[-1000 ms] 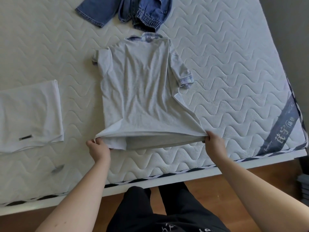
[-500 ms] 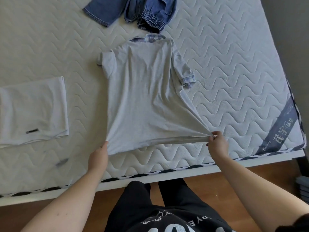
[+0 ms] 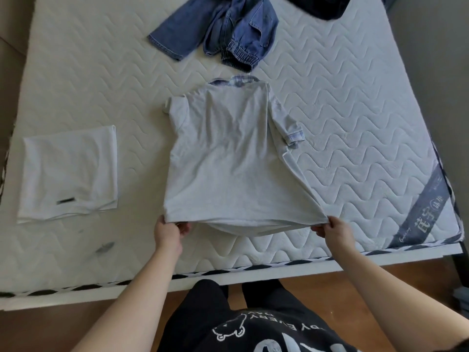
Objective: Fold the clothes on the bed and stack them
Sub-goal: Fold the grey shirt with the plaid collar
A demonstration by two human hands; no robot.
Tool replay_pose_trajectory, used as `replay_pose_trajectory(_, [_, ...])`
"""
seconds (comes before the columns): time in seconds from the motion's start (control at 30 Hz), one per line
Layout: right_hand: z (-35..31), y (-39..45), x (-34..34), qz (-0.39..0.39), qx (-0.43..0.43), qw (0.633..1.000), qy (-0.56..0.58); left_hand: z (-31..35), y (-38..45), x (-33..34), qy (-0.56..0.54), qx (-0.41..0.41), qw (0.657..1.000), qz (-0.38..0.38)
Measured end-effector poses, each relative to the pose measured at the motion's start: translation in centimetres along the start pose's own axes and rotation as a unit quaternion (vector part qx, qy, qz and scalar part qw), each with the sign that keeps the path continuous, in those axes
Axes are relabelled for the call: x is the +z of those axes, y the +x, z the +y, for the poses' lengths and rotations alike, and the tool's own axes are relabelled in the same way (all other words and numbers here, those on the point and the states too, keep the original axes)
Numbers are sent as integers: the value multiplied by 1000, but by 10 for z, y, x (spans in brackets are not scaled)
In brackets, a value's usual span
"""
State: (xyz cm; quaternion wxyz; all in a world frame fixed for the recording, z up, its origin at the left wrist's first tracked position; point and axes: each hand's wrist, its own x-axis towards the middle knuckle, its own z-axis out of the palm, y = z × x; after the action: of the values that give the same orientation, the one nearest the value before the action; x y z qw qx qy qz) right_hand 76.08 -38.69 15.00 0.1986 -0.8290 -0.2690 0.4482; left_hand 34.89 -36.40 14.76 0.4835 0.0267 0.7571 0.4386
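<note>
A light grey polo shirt (image 3: 228,158) with a plaid collar lies back-up in the middle of the bed, collar pointing away from me. My left hand (image 3: 168,231) pinches the hem's left corner and my right hand (image 3: 333,228) pinches its right corner. Both hold the hem lifted a little off the mattress, so the lower layer sags beneath. A folded white garment (image 3: 68,174) with a small dark tag lies flat at the left. Crumpled blue jeans (image 3: 223,34) lie at the far side.
The quilted white mattress (image 3: 355,110) has its near edge just in front of my legs and a grey label band at the right corner. A dark garment (image 3: 322,6) shows at the top edge. Small dark smudges (image 3: 104,247) mark the mattress near left. Wooden floor lies below.
The left hand, which lay against the hem half a second ago, now pinches its corner. The hem is raised again and both hands sit slightly nearer me.
</note>
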Motion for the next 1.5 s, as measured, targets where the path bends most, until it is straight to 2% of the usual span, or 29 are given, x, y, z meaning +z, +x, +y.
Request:
replay_pose_trajectory(0.1, [-5, -2, 5, -23, -12, 1000, 1, 1, 5, 3, 71, -1, 996, -53])
replay_pose_trajectory(0.2, [-15, -4, 9, -40, -27, 999, -13, -1, 5, -2, 221, 58, 969, -97])
replay_pose_trajectory(0.37, [-32, -7, 10, 4, -62, 995, -82, 7, 0, -15, 478, 178, 858, -68])
replay_pose_trajectory(0.5, [-35, -8, 2, 47, -80, 991, -97, 14, -7, -25, 566, 195, 801, -17])
replay_pose_trajectory(0.57, [-31, -9, -3, 68, -67, 991, -90, 16, -7, -36, 593, 188, 783, 4])
replay_pose_trajectory(0.67, [-23, -12, -11, 89, -35, 993, -62, 17, -7, -49, 585, 162, 794, 30])
replay_pose_trajectory(0.8, [-29, -12, -25, 90, -35, 995, -33, 21, -11, -52, 448, 90, 883, 110])
replay_pose_trajectory(0.87, [-35, -14, -32, 95, -47, 994, -36, 24, -9, -54, 373, 80, 915, 127])
replay_pose_trajectory(0.97, [-34, -29, -29, 85, -79, 992, -53, 31, -7, -56, 262, 102, 957, 69])
replay_pose_trajectory(1.03, [-28, -45, -21, 73, -85, 991, -69, 38, -8, -56, 227, 122, 966, 26])
replay_pose_trajectory(1.1, [-23, -61, -6, 58, -84, 992, -76, 43, -11, -57, 253, 161, 954, -16])
replay_pose_trajectory(1.17, [-23, -75, 11, 53, -96, 992, -55, 49, -17, -62, 301, 213, 928, -53])
replay_pose_trajectory(1.23, [-29, -88, 28, 58, -108, 992, -40, 58, -23, -68, 352, 268, 894, -71])
replay_pose_trajectory(1.33, [-42, -103, 48, 82, -115, 990, -16, 76, -31, -83, 432, 347, 831, -55])
replay_pose_trajectory(1.5, [-71, -123, 65, 111, -140, 984, -8, 119, -32, -100, 461, 366, 807, -37])
